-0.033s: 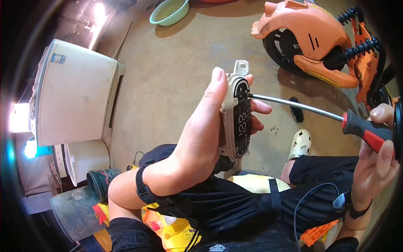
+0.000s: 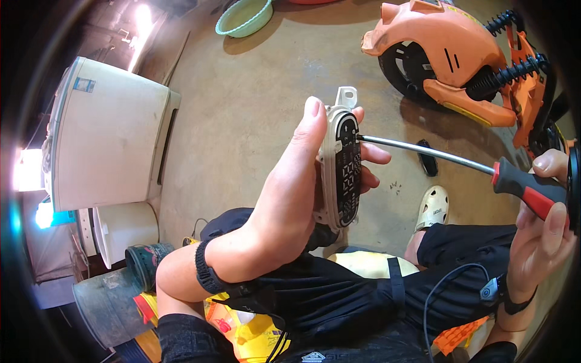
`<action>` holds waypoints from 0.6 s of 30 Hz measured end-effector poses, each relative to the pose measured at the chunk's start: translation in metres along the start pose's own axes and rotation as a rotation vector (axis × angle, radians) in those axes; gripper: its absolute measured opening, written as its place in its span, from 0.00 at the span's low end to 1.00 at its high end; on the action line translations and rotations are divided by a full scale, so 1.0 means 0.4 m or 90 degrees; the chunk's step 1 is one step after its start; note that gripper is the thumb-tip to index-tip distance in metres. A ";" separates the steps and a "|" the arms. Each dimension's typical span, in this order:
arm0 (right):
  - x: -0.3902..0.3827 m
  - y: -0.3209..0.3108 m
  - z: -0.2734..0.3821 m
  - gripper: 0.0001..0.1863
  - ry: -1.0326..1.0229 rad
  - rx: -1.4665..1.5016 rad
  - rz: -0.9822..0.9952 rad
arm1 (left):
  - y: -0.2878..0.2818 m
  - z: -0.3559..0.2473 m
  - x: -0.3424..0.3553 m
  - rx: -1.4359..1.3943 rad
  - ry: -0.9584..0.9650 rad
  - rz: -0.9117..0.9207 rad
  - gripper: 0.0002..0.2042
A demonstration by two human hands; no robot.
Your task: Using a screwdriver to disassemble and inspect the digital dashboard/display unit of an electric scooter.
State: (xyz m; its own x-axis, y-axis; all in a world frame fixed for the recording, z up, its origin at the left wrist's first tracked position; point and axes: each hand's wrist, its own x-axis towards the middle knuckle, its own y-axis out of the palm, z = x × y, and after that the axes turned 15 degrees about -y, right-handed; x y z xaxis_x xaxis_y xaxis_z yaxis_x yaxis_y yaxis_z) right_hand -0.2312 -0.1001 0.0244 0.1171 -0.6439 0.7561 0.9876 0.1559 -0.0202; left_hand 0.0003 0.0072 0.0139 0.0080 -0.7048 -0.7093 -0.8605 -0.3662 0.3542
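My left hand (image 2: 290, 175) is wrapped round an oval digital display panel (image 2: 347, 163), thumb on its near side and fingers behind it. The panel has an off-white housing, a black face with segmented digits and a white lug with a hole at its top. At the right, my right hand (image 2: 544, 218) grips the grey and red handle of a screwdriver (image 2: 436, 153). Its long metal shank reaches leftward, and the dark tip meets the panel's upper right edge. Whether the tip sits in a screw or gap is too small to tell.
An orange scooter body (image 2: 439, 48) with wheel and black shock springs stands at the upper right. A black oval piece (image 2: 428, 158) lies on the floor near my white clog (image 2: 433, 209). Leftward are a white appliance (image 2: 115, 133) and buckets (image 2: 112, 305); a green basin (image 2: 245, 21) is farther off.
The panel in my left hand has shifted very slightly to the left. The screwdriver and my right hand look the same.
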 end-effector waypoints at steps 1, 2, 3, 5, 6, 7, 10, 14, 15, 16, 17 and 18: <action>0.004 -0.030 -0.010 0.29 -0.001 -0.001 0.001 | -0.002 -0.002 -0.002 0.004 0.004 -0.004 0.38; 0.012 -0.084 -0.030 0.30 -0.015 0.030 0.129 | -0.003 -0.004 -0.005 0.008 0.009 -0.008 0.38; 0.019 -0.105 -0.038 0.31 -0.028 0.061 0.256 | -0.003 -0.005 -0.005 0.009 0.008 -0.007 0.38; 0.014 -0.115 -0.049 0.32 -0.041 0.083 0.275 | -0.003 -0.008 -0.004 0.018 -0.012 -0.025 0.38; 0.016 -0.111 -0.052 0.34 -0.057 0.108 0.294 | -0.007 -0.012 -0.003 0.019 -0.012 -0.025 0.38; 0.020 -0.103 -0.052 0.34 -0.057 0.108 0.293 | -0.012 -0.018 0.000 0.026 -0.023 -0.025 0.39; 0.053 -0.098 -0.034 0.36 -0.137 0.088 0.317 | -0.021 -0.033 0.009 0.044 -0.036 -0.013 0.39; 0.041 -0.116 -0.090 0.37 -0.210 0.129 0.415 | -0.044 -0.048 0.007 0.053 -0.071 0.010 0.40; 0.032 -0.118 -0.110 0.37 -0.295 0.158 0.350 | -0.047 -0.055 0.002 0.051 -0.070 0.011 0.40; 0.041 -0.129 -0.107 0.37 -0.296 0.158 0.353 | -0.048 -0.062 -0.002 0.060 -0.083 0.021 0.41; 0.058 -0.140 -0.098 0.37 -0.291 0.161 0.414 | -0.052 -0.067 -0.005 0.069 -0.096 0.030 0.41; 0.067 -0.144 -0.092 0.37 -0.286 0.163 0.474 | -0.058 -0.071 -0.006 0.067 -0.095 0.030 0.41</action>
State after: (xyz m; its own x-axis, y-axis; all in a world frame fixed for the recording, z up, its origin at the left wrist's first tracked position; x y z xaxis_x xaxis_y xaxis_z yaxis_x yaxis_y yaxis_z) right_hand -0.2810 -0.1540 0.0216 0.6111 0.0355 0.7907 0.6126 0.6115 -0.5009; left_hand 0.0346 0.0002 0.0247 -0.1027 -0.6187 -0.7789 -0.9071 -0.2632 0.3286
